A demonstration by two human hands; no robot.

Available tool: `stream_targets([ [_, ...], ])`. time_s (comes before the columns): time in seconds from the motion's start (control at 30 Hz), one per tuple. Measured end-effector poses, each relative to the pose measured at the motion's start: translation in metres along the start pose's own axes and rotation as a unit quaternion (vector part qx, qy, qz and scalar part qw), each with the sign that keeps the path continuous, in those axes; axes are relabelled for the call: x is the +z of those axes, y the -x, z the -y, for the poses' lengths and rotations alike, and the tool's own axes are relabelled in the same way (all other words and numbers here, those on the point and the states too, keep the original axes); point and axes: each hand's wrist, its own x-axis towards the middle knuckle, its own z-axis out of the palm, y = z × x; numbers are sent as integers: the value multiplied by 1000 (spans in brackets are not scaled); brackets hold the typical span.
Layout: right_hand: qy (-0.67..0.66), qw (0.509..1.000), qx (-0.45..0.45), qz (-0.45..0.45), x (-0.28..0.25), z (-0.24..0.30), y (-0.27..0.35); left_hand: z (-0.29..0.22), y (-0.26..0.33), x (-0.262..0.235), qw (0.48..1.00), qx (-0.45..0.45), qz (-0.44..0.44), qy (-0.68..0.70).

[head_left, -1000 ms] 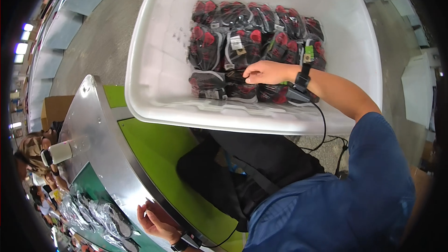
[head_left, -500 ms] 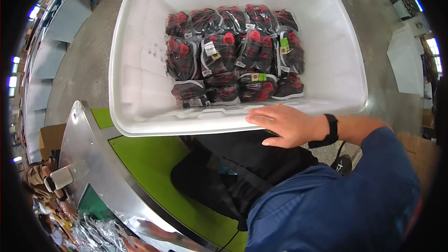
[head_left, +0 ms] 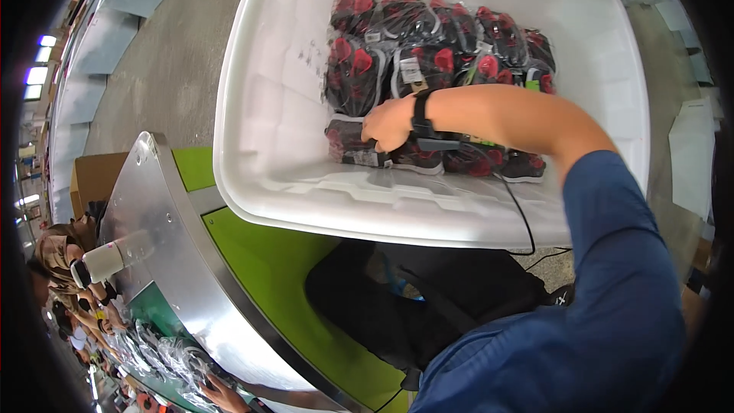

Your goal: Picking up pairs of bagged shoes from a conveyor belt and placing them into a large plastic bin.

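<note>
Far left, a row of pale grey panels (head_left: pixel 73 100) curves along the concrete floor (head_left: pixel 183 54); below it, a co-worker in a brown top (head_left: pixel 57 249) leans at the far side of a metal-edged table, near a brown cardboard box (head_left: pixel 95 172). A white block-shaped object (head_left: pixel 102 262) sits on the bare metal rim of the table (head_left: pixel 180 222). On the green surface (head_left: pixel 157 306) inside that rim, dark shoes in clear bags (head_left: pixel 160 353) lie heaped. Left hand (head_left: pixel 223 395) at the lower edge, partly cut off, fingers extended at the nearest bagged shoe; cannot tell whether it has hold of it. Next rightward, a lime-green panel (head_left: pixel 252 252) beneath the rim, then black trousers (head_left: pixel 436 283). Above them, a big white bin (head_left: pixel 245 130) holds black-and-red shoes in clear bags (head_left: pixel 355 73), set in three rows on its floor. Right hand (head_left: pixel 388 124) is down in the bin over the near row, left part, fingers bent and partly closed above a bagged shoe; any grip is hidden. Black wristband (head_left: pixel 421 113) on that arm; a dark cable (head_left: pixel 524 214) drops over the bin's near rim. Blue sleeve (head_left: pixel 619 237) at far right.
</note>
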Motion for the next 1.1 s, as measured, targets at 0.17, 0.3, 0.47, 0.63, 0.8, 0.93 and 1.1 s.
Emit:
stream_targets([
  [0.17, 142, 986, 89, -26, 117, -35, -100, -11, -1, 1, 994, -35, 35, 97],
  [0.3, 122, 977, 172, -41, 154, -22, -153, 43, 18, -13, 997, -51, -11, 54],
  [0.47, 66, 994, 81, 20, 118, -25, -147, 26, 23, 23, 977, -69, 19, 202],
  [0.63, -94, 975, 33, -199, 141, -73, -90, -53, 50, 0, 981, 52, -61, 175],
  [0.8, -129, 951, 74, -270, 77, -40, -55, -75, 156, -27, 975, 80, -138, 156],
  [0.93, -166, 916, 53, -361, 36, -37, -30, -82, 214, -29, 962, 97, 9, 255],
  [1.1, -240, 883, -22, -402, -36, 38, 4, -94, 235, -57, 794, -108, 66, 595],
])
